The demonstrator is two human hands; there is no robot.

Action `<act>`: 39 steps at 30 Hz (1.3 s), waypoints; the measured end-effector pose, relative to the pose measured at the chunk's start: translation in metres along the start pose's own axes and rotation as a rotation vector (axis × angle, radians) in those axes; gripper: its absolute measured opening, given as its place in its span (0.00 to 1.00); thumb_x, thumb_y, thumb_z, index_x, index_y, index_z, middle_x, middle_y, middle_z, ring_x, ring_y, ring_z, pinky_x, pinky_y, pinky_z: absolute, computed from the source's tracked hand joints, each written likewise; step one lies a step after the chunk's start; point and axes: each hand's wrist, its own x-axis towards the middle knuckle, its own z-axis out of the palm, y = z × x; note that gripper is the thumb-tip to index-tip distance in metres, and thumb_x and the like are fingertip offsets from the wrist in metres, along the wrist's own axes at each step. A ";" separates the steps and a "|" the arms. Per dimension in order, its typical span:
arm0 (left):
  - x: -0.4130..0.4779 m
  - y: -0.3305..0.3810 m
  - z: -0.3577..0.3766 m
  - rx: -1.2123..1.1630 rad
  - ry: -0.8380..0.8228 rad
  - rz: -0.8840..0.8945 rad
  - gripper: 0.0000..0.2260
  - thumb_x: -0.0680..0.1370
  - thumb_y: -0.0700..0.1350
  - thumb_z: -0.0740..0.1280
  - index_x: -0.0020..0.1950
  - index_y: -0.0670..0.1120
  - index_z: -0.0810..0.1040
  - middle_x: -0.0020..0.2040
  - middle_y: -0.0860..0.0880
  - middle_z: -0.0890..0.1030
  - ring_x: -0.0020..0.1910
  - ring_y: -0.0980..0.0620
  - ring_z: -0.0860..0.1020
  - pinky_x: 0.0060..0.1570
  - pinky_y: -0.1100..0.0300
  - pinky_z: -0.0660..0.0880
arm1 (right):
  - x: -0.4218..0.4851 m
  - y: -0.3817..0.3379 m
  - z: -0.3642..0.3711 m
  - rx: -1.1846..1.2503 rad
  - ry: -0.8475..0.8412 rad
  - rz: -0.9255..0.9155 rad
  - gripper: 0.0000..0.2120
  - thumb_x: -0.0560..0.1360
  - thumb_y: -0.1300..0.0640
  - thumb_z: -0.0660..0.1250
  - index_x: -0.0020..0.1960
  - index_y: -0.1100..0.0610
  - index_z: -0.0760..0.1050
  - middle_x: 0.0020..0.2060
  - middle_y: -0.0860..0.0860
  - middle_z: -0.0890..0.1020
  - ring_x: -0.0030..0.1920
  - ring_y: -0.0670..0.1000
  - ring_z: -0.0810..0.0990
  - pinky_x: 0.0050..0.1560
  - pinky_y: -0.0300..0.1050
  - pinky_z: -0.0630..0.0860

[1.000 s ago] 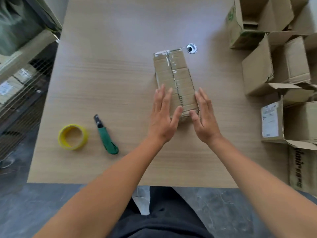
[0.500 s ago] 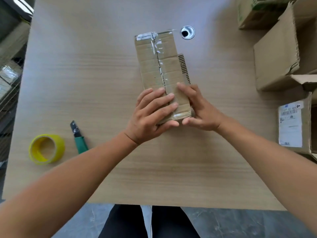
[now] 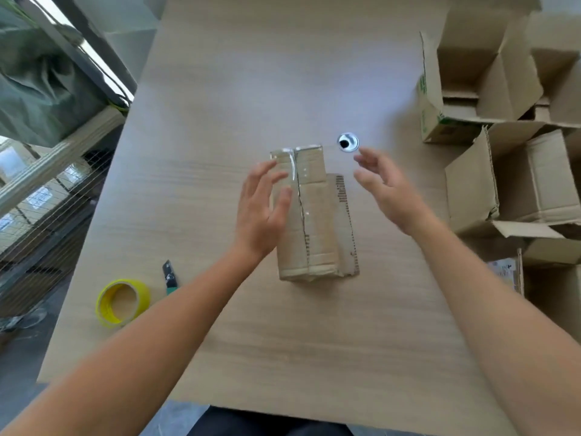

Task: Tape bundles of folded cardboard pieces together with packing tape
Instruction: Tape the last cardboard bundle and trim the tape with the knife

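**Both hands open beside the taped cardboard bundle**

The cardboard bundle (image 3: 317,221) lies flat in the middle of the wooden table (image 3: 220,89), its long side running away from the person. Shiny clear tape runs along its top seam and across its far end. A lower piece sticks out along the right side, with black print down its edge.

The left hand (image 3: 262,209) is over the bundle's left edge, fingers straight and spread, gripping nothing; the blur hides whether it touches the cardboard. The right hand (image 3: 386,187) hovers to the right of the bundle, clear of it, with fingers relaxed and slightly apart, also holding nothing. Its fingertips are near a round metal-rimmed hole (image 3: 348,142) in the tabletop.

A yellow roll of tape (image 3: 122,303) lies near the table's left front corner. Just beside it lies a box cutter (image 3: 169,276) with a green handle, partly covered by the left forearm. Open cardboard boxes (image 3: 490,89) crowd the right side of the table. Wire-mesh shelving (image 3: 47,190) stands to the left.
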 end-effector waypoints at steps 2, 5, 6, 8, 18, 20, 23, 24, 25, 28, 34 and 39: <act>0.042 0.001 0.010 0.068 -0.079 -0.130 0.17 0.84 0.48 0.59 0.71 0.44 0.73 0.75 0.46 0.68 0.77 0.48 0.61 0.77 0.50 0.56 | 0.027 -0.022 0.029 -0.085 0.053 -0.089 0.20 0.84 0.56 0.63 0.75 0.58 0.68 0.71 0.49 0.72 0.72 0.44 0.69 0.72 0.34 0.64; 0.083 -0.010 0.031 0.092 -0.234 -0.073 0.16 0.85 0.44 0.59 0.72 0.42 0.73 0.70 0.42 0.73 0.73 0.42 0.67 0.74 0.51 0.59 | 0.064 -0.028 0.064 -0.328 -0.067 -0.158 0.18 0.85 0.59 0.59 0.73 0.62 0.69 0.70 0.54 0.72 0.73 0.51 0.68 0.73 0.34 0.60; 0.089 -0.013 0.037 0.086 -0.251 -0.053 0.15 0.85 0.43 0.60 0.69 0.42 0.75 0.66 0.41 0.76 0.68 0.41 0.71 0.71 0.50 0.62 | 0.071 -0.025 0.072 -0.393 -0.068 -0.151 0.16 0.84 0.59 0.59 0.70 0.63 0.73 0.67 0.56 0.75 0.70 0.54 0.71 0.73 0.41 0.62; 0.093 -0.020 0.043 0.054 -0.233 -0.052 0.12 0.84 0.40 0.60 0.65 0.42 0.78 0.60 0.41 0.79 0.62 0.42 0.74 0.66 0.49 0.66 | 0.078 -0.013 0.083 -0.432 0.008 -0.124 0.14 0.84 0.60 0.58 0.64 0.62 0.77 0.60 0.57 0.80 0.63 0.56 0.74 0.70 0.52 0.67; 0.091 -0.033 0.061 -0.231 -0.165 -0.329 0.08 0.84 0.50 0.59 0.59 0.53 0.75 0.58 0.53 0.76 0.52 0.72 0.71 0.51 0.79 0.64 | 0.082 0.019 0.081 0.360 -0.020 0.264 0.20 0.87 0.46 0.50 0.77 0.46 0.66 0.76 0.47 0.70 0.74 0.43 0.69 0.73 0.42 0.68; 0.091 -0.026 0.057 -0.276 -0.160 -0.338 0.13 0.85 0.49 0.59 0.68 0.51 0.72 0.66 0.51 0.74 0.58 0.72 0.70 0.59 0.77 0.63 | 0.081 0.012 0.083 0.307 0.010 0.330 0.19 0.86 0.40 0.52 0.69 0.41 0.77 0.67 0.43 0.79 0.66 0.38 0.76 0.66 0.38 0.73; 0.091 -0.007 0.043 -0.330 -0.114 -0.440 0.24 0.85 0.49 0.59 0.79 0.44 0.59 0.78 0.46 0.63 0.75 0.55 0.62 0.73 0.62 0.58 | 0.075 -0.008 0.076 0.099 0.054 0.388 0.26 0.85 0.37 0.46 0.69 0.45 0.76 0.66 0.45 0.79 0.66 0.38 0.75 0.69 0.38 0.69; 0.087 -0.003 0.033 -0.329 -0.054 -0.503 0.26 0.85 0.51 0.59 0.79 0.42 0.58 0.78 0.44 0.61 0.77 0.51 0.59 0.75 0.60 0.55 | 0.069 -0.012 0.071 0.004 0.107 0.369 0.27 0.86 0.39 0.45 0.74 0.50 0.71 0.69 0.49 0.76 0.70 0.45 0.72 0.73 0.44 0.66; 0.081 -0.001 0.023 -0.315 0.021 -0.526 0.28 0.85 0.54 0.58 0.80 0.41 0.57 0.78 0.43 0.60 0.78 0.48 0.58 0.77 0.56 0.54 | 0.060 -0.013 0.065 -0.080 0.185 0.316 0.26 0.86 0.41 0.46 0.73 0.54 0.69 0.67 0.50 0.75 0.70 0.50 0.71 0.74 0.48 0.65; 0.008 0.005 0.002 -0.123 0.089 -0.189 0.30 0.84 0.60 0.57 0.80 0.44 0.58 0.80 0.44 0.58 0.80 0.49 0.55 0.78 0.48 0.54 | -0.018 0.001 0.060 -0.137 0.329 0.067 0.25 0.83 0.43 0.52 0.73 0.56 0.68 0.65 0.49 0.73 0.70 0.49 0.70 0.71 0.41 0.66; -0.110 0.006 0.039 -0.092 -0.069 0.003 0.27 0.83 0.53 0.58 0.77 0.37 0.65 0.80 0.37 0.56 0.81 0.38 0.52 0.78 0.42 0.53 | -0.125 0.062 0.119 -0.154 0.223 -0.273 0.29 0.86 0.46 0.52 0.78 0.65 0.58 0.77 0.58 0.64 0.78 0.57 0.63 0.77 0.59 0.61; -0.106 -0.022 0.059 0.120 -0.004 0.265 0.30 0.84 0.58 0.57 0.70 0.33 0.74 0.73 0.31 0.68 0.75 0.24 0.58 0.78 0.40 0.55 | -0.104 0.089 0.134 -0.187 0.427 -0.274 0.34 0.85 0.39 0.46 0.75 0.66 0.61 0.70 0.65 0.71 0.72 0.55 0.70 0.73 0.52 0.68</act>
